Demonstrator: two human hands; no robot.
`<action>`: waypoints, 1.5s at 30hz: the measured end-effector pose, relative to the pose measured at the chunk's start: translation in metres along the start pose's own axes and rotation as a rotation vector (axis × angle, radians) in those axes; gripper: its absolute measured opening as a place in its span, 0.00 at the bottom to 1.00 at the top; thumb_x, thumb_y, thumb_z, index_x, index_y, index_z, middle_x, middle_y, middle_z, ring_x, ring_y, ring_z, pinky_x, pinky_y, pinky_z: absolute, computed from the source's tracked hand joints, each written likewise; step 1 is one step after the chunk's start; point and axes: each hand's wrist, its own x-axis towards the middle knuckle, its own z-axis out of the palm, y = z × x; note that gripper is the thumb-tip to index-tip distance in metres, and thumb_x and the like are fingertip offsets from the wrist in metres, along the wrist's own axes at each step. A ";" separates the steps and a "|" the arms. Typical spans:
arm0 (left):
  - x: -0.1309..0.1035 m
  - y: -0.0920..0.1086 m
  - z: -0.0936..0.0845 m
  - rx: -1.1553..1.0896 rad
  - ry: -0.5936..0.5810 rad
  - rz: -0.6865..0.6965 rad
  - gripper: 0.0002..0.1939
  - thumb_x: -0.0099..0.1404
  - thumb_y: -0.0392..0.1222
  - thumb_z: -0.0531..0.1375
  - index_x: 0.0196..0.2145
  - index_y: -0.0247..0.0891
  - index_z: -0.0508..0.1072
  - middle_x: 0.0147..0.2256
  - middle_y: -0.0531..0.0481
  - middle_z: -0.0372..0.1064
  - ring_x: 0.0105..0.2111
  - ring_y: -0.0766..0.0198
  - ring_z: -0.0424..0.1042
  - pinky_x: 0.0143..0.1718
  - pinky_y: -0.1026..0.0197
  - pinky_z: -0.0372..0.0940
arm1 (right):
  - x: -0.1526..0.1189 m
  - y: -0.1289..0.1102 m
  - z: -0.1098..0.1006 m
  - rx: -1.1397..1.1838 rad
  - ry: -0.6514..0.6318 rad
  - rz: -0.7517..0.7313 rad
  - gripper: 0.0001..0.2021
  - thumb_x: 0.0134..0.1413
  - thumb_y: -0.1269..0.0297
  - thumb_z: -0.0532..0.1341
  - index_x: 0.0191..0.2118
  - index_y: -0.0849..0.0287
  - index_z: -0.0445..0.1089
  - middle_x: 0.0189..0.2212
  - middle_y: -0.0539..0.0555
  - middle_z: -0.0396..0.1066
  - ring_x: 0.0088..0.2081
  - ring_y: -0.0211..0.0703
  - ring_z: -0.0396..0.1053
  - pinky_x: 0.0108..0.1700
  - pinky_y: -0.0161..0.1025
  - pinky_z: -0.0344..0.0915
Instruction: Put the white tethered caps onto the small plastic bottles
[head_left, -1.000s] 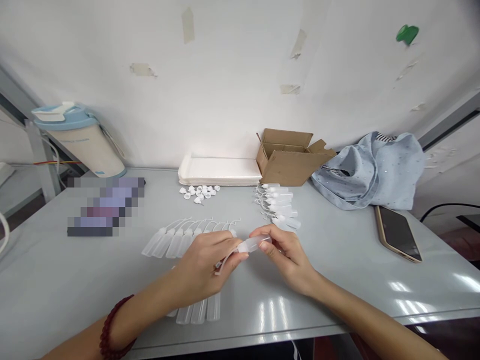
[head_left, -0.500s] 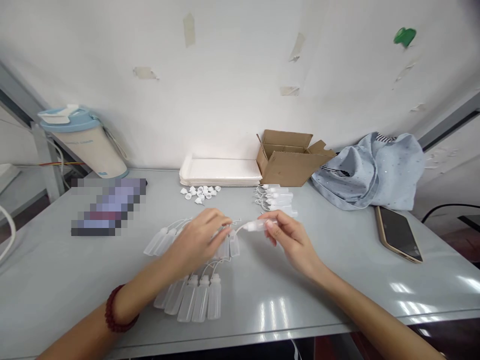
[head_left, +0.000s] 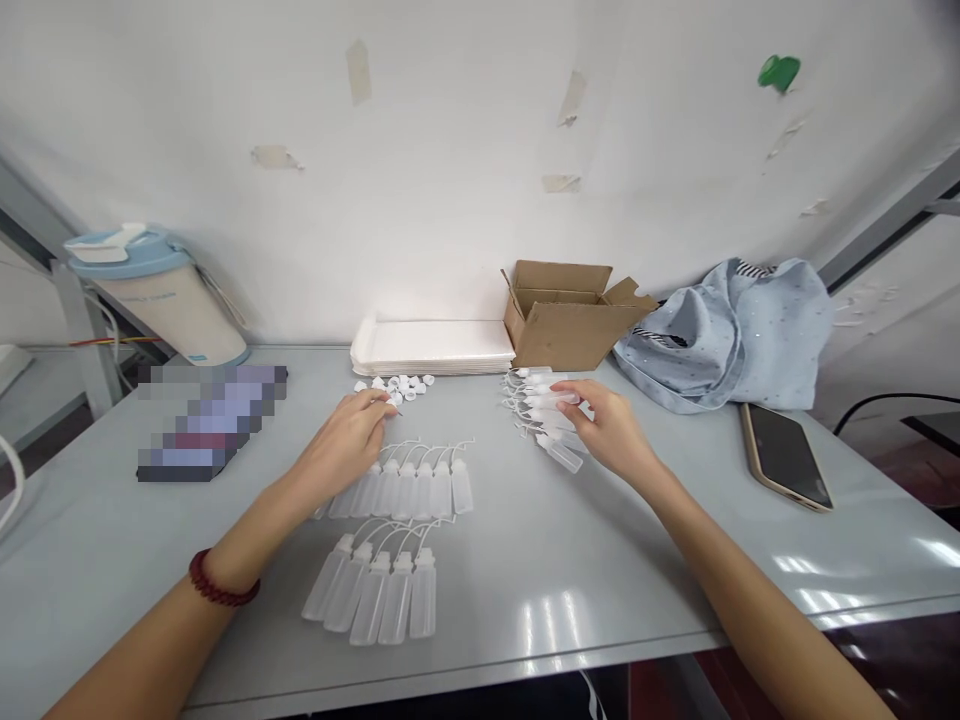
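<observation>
My left hand (head_left: 349, 435) reaches to the pile of small white caps (head_left: 409, 385), its fingers pinched together at a cap (head_left: 394, 398) on the near side of the pile. With thumb and fingertips, my right hand (head_left: 604, 420) grips the end of a translucent squeeze bottle (head_left: 562, 397) in the right-hand group. Just nearer me, another squeeze bottle (head_left: 559, 452) lies slanted on the table. Left of centre, two rows of similar bottles with thin bent tubes lie on the tabletop: a far row (head_left: 424, 492), partly hidden by my left hand, and a near row (head_left: 390, 598).
Behind the caps sits a stack of white trays (head_left: 435, 345), beside an open cardboard box (head_left: 574, 335). A tumbler (head_left: 176, 305) and a blurred purple item (head_left: 225, 415) are at left. A blue cloth bag (head_left: 750, 340) and a phone (head_left: 786, 458) are at right.
My left hand has moved left and away from me to the caps. My right hand let go of its bottle beside the right-hand group and took hold of another there.
</observation>
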 end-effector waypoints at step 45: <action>0.000 0.024 -0.008 -0.160 -0.065 -0.154 0.05 0.57 0.39 0.52 0.32 0.39 0.65 0.32 0.48 0.69 0.33 0.57 0.70 0.32 0.58 0.63 | -0.047 -0.063 0.029 0.005 -0.604 -0.476 0.15 0.66 0.63 0.48 0.49 0.58 0.69 0.32 0.54 0.63 0.35 0.41 0.63 0.43 0.41 0.62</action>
